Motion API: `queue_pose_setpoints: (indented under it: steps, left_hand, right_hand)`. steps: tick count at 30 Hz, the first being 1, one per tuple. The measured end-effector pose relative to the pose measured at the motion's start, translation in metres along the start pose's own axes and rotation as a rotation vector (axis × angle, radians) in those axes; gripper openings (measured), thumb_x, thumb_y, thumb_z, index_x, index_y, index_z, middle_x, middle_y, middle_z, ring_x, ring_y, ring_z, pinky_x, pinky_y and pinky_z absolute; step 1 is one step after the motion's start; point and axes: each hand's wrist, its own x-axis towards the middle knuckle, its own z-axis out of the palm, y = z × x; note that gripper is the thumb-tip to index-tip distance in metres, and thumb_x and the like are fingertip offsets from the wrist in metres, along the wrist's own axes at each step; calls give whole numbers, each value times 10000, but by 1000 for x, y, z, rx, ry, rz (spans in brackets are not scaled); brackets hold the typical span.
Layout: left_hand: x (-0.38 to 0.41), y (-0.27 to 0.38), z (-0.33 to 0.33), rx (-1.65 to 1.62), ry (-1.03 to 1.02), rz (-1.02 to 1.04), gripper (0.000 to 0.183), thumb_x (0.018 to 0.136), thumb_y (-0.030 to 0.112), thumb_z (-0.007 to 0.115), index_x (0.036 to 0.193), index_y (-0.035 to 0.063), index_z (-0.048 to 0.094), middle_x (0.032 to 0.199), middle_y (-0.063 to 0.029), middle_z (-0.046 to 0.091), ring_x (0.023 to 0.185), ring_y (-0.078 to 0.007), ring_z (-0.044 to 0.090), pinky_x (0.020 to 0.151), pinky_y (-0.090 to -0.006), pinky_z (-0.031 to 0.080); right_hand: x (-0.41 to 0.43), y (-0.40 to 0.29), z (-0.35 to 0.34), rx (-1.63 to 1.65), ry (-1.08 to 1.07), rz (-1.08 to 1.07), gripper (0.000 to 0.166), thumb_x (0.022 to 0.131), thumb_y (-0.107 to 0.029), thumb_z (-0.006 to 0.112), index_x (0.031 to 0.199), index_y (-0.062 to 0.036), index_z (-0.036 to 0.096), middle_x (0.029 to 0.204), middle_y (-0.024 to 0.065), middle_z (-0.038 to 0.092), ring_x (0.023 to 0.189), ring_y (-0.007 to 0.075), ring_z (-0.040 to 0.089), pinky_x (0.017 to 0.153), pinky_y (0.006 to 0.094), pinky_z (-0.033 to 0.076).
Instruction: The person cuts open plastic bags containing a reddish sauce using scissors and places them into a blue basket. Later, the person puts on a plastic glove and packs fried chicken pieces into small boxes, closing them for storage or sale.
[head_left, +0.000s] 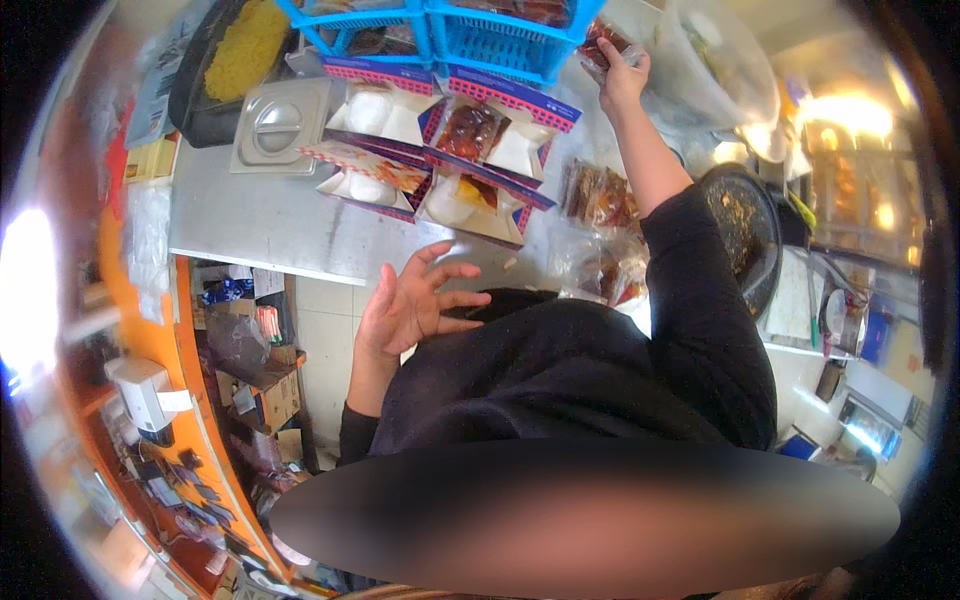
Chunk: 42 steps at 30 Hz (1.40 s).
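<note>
My right hand (624, 73) reaches to the far side of the counter and grips a clear plastic packet of dark red food (604, 36), beside the blue plastic basket (510, 56). My left hand (420, 304) is raised near the counter's front edge, palm up, fingers spread, holding nothing. Several open cardboard food boxes stand in front of the basket. A far box holds a similar sauce packet (469, 133); a near box (480, 229) holds white rice (448, 204) and something yellow. More sealed packets (600, 193) lie to the right of the boxes.
A steel lid (279, 127) and a black tray of yellow rice (244, 52) are at the far left. On the right are a translucent plastic tub (731, 67) and a dark pan with food bits (739, 225). Plastic bags (581, 262) lie near the front edge.
</note>
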Motion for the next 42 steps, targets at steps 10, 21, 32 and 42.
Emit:
queue_pose_setpoints:
  steps: [10, 21, 32, 42]
  left_hand:
    - [-4, -7, -25, -52, 136, 79, 701, 876, 640, 367, 1385, 171, 258, 1342, -196, 370, 1193, -416, 451, 897, -549, 449]
    - [7, -10, -32, -98, 203, 92, 660, 891, 604, 388, 1378, 172, 281, 1328, -196, 388, 1182, -416, 463, 885, -517, 465]
    - [13, -13, -33, -91, 286, 66, 666, 885, 618, 385, 1368, 170, 287, 1317, -192, 396, 1184, -411, 462, 854, -489, 484]
    - [17, -13, -34, -46, 324, 62, 656, 884, 613, 397, 1356, 167, 304, 1309, -176, 406, 1167, -378, 476, 877, -529, 451]
  right_hand:
    - [84, 46, 0, -680, -511, 82, 451, 778, -153, 685, 1189, -89, 511, 1091, 136, 597, 822, 255, 628, 709, 391, 546]
    - [140, 104, 52, -1477, -975, -389, 467, 783, -180, 675, 1208, -89, 503, 1119, 142, 584, 873, 266, 608, 758, 397, 519]
    - [146, 106, 50, -1475, -1134, -353, 485, 789, -208, 665, 1227, -88, 495, 1147, 148, 572, 924, 277, 589, 808, 404, 492]
    - [139, 109, 55, -1489, -1176, -410, 502, 794, -233, 655, 1244, -87, 487, 1172, 154, 561, 970, 286, 571, 852, 410, 468]
